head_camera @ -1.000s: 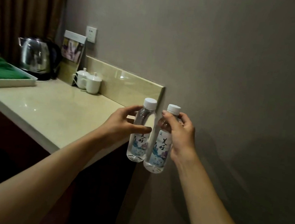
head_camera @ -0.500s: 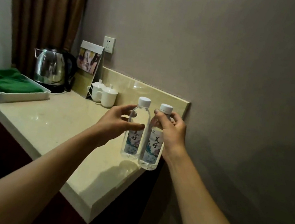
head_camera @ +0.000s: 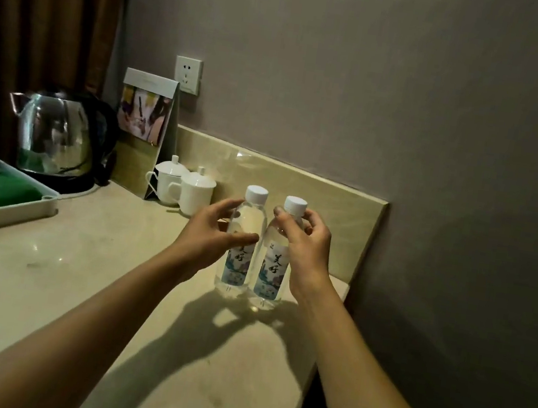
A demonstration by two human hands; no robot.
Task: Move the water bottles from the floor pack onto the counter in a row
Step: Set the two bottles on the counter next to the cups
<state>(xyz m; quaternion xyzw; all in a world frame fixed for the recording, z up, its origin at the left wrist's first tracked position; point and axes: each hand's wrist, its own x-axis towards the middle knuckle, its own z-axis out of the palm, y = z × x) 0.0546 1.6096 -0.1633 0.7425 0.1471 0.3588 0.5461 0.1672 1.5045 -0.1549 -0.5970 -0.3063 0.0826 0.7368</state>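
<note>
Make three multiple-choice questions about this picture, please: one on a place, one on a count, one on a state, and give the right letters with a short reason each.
1. Where do the two lidded cups stand?
A. in the tray
B. beside the standing card, by the backsplash
C. at the counter's front edge

2. How many water bottles are in view?
A. one
B. two
C. four

3. How are the bottles' caps?
A. both on
B. both off
C. one off

Answers:
1 B: the lidded cups stand on the counter right of the card.
2 B: the left hand holds the left bottle, the right hand holds the right bottle.
3 A: a white cap tops each.
</note>
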